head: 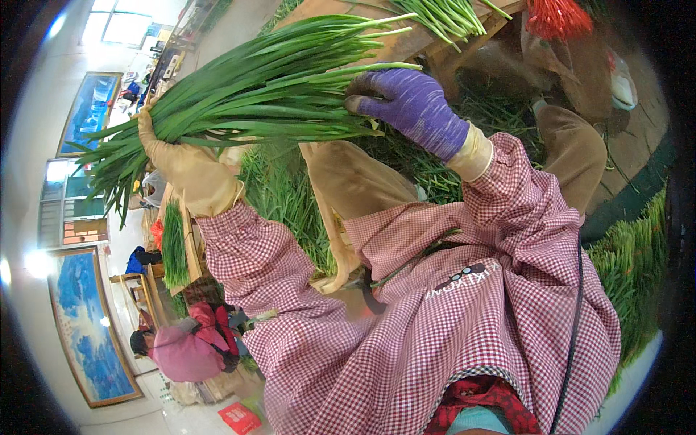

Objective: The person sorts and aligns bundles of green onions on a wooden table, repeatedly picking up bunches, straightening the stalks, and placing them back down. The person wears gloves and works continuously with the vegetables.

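A large bunch of long green leafy stalks, apparently garlic chives, stretches above my lap with its pale ends toward the right. My left hand, in a cream rubber glove, is closed around the leafy part near the drooping tips. At the pale-end side is my right hand, wearing a purple knit glove over a cream one. Its thumb and fingers are bent, with dirty fingertips at the stalks; whether they pinch one is hidden. A loose stalk lies on my checked smock.
More stalks lie on the wooden table, near a bundle of red ties. Greens heap on the floor, and cut stalks stand massed at right. A person in pink bends at lower left.
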`<state>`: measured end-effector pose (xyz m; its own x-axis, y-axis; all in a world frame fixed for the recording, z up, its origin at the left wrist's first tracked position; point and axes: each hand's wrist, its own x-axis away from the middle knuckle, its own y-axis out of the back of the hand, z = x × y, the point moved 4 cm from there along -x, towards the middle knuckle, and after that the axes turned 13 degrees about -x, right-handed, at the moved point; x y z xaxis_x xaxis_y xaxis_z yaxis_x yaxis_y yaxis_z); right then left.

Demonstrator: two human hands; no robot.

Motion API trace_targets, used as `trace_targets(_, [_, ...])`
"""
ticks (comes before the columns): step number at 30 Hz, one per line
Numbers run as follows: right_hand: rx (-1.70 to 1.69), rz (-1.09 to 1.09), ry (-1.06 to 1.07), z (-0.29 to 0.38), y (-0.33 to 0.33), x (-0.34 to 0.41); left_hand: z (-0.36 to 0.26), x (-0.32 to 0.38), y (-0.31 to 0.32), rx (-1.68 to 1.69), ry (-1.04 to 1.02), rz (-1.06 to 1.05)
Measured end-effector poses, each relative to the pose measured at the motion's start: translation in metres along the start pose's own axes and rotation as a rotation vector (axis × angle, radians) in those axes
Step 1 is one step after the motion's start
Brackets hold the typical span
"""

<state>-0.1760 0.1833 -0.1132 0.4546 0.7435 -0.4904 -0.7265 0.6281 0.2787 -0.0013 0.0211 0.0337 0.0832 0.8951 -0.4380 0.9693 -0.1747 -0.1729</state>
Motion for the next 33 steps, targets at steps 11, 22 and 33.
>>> trace_targets(11, [0.191, 0.100, 0.012, -0.001, -0.007, -0.021, -0.005, -0.002, -0.033, -0.516, -0.539, 0.288])
trace_targets(22, [-0.239, 0.013, 0.008, -0.016, 0.009, -0.019, 0.017, -0.031, -0.032, 0.051, 0.137, 0.167])
trace_targets(33, [-0.468, 0.051, -0.097, -0.002, 0.008, -0.016, 0.034, -0.042, -0.023, 0.030, 0.050, 0.231])
